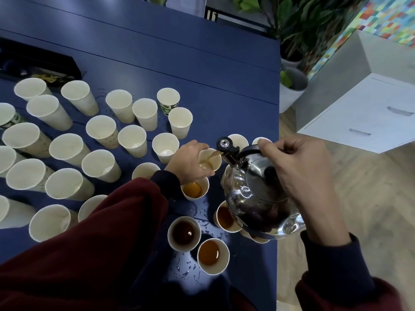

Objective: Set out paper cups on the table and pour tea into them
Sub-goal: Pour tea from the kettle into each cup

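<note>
We look down on a dark blue worktop point(179, 52) crowded with pale paper cups. Our left hand point(187, 161), coming out of a dark red sleeve point(101, 232) with a navy cuff, curls its fingers and thumb round one cup point(212, 163) that stands near the worktop's right edge. Our right hand point(298, 169) is wrapped round the black handle of a shiny steel kettle point(253, 198). The kettle is tilted to the left, with its spout just over the held cup's rim. A thin brown stream of tea point(213, 154) runs from the spout into that cup. Nearer to us stand four filled cups point(184, 232): one with pale amber tea just below the left hand, two close together with darker tea, and one partly hidden under the kettle. Drops point(186, 265) of liquid are spattered on the worktop around them. To the left and beyond, many empty cups point(101, 129) stand upright in loose rows, and one green-printed cup point(168, 101) stands among them. A black tray point(40, 63) lies at the far left. Off the worktop to the right we see a white cabinet point(363, 113) and leafy plants point(303, 30).
</note>
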`<act>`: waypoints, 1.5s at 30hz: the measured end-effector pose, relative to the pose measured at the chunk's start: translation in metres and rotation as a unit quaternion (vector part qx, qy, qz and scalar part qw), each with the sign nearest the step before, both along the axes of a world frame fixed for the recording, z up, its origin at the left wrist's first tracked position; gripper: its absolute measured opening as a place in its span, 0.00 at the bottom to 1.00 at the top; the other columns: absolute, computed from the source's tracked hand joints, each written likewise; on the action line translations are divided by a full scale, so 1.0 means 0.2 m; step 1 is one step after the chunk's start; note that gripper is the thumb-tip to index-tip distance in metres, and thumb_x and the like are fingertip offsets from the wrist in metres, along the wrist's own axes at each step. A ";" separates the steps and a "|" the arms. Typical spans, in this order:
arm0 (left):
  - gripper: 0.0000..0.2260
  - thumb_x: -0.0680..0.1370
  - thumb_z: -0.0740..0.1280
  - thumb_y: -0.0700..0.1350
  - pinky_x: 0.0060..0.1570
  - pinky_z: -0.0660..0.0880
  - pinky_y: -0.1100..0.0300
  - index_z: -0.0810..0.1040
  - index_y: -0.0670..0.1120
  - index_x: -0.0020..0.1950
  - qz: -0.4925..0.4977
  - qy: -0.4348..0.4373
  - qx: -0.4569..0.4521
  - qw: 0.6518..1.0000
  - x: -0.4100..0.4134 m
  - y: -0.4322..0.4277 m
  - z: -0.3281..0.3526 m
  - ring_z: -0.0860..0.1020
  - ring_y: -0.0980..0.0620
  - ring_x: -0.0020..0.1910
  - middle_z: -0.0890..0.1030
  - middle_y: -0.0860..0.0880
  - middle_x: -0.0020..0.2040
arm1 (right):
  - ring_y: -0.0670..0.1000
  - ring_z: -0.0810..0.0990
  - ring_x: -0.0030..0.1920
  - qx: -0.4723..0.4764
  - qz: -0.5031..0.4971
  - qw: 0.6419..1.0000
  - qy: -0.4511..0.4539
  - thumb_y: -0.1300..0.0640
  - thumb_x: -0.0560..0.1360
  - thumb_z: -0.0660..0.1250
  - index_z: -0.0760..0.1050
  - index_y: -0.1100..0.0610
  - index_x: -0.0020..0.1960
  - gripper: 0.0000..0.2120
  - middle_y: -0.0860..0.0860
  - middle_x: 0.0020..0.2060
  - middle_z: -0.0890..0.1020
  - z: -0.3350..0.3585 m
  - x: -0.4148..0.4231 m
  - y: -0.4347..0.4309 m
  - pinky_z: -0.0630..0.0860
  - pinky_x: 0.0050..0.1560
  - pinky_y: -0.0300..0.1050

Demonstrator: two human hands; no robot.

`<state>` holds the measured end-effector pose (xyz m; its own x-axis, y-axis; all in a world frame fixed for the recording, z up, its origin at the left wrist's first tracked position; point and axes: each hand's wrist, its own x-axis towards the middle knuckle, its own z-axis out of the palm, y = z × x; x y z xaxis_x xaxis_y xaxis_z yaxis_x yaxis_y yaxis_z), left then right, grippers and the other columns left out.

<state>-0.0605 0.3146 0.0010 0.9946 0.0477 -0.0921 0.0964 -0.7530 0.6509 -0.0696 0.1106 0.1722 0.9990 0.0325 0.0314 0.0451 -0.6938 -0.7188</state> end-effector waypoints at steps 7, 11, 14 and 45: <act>0.32 0.65 0.79 0.58 0.53 0.75 0.53 0.76 0.49 0.65 -0.002 0.003 -0.002 1.000 0.00 0.00 -0.01 0.77 0.49 0.53 0.78 0.49 0.57 | 0.56 0.73 0.33 -0.018 0.001 1.000 0.004 0.46 0.75 0.72 0.79 0.64 0.36 0.21 0.59 0.29 0.76 0.00 0.00 0.00 0.67 0.31 0.44; 0.32 0.65 0.79 0.59 0.54 0.75 0.52 0.76 0.49 0.65 -0.004 0.003 -0.001 1.000 0.01 0.01 -0.01 0.77 0.48 0.53 0.79 0.49 0.57 | 0.56 0.74 0.33 -0.020 0.001 1.000 0.004 0.46 0.75 0.72 0.79 0.64 0.35 0.21 0.59 0.29 0.76 0.00 0.01 -0.01 0.67 0.30 0.43; 0.31 0.65 0.79 0.59 0.54 0.76 0.51 0.77 0.49 0.64 -0.004 0.002 -0.001 1.000 0.01 0.01 -0.01 0.77 0.48 0.53 0.79 0.48 0.57 | 0.55 0.74 0.33 -0.018 0.000 1.000 0.006 0.46 0.75 0.72 0.80 0.63 0.35 0.20 0.58 0.29 0.77 0.00 0.01 0.00 0.67 0.30 0.41; 0.23 0.67 0.70 0.59 0.46 0.69 0.59 0.81 0.44 0.54 0.122 -0.043 -0.016 0.991 -0.85 0.43 0.17 0.79 0.47 0.46 0.80 0.46 0.48 | 0.57 0.73 0.32 0.093 -0.025 0.995 -0.006 0.41 0.75 0.68 0.79 0.61 0.38 0.22 0.62 0.32 0.75 0.15 -0.55 0.27 0.75 0.39 0.54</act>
